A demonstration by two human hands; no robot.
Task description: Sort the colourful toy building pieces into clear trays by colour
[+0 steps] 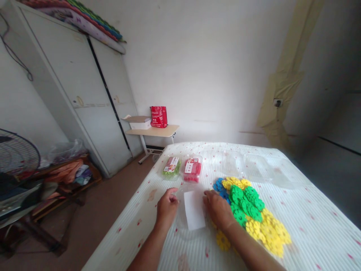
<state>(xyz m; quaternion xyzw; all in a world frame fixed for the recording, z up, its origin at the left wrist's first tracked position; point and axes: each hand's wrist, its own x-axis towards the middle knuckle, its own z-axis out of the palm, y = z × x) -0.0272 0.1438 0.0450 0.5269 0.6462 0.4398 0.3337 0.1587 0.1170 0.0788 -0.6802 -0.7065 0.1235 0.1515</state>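
Observation:
A clear plastic container (182,222) lies on the bed-like padded surface in front of me, with a blank white paper (194,210) on or in it; which of the two I cannot tell. At its left edge, my left hand (167,207) is closed, thumb and fingers pinching the rim. My right hand (218,209) has its fingers curled on the opposite edge. Just right of it lies a heap of flower-shaped plastic discs: green discs (245,203), yellow discs (269,229) and blue discs (219,185), partly covered by the right hand and forearm.
Beyond my hands stand two closed, labelled boxes, one with green pieces (171,166) and one with red pieces (192,169). Several clear empty containers (258,167) lie at the far right. A small table (163,131) holds a red bag (158,117). A fan (18,154) stands left.

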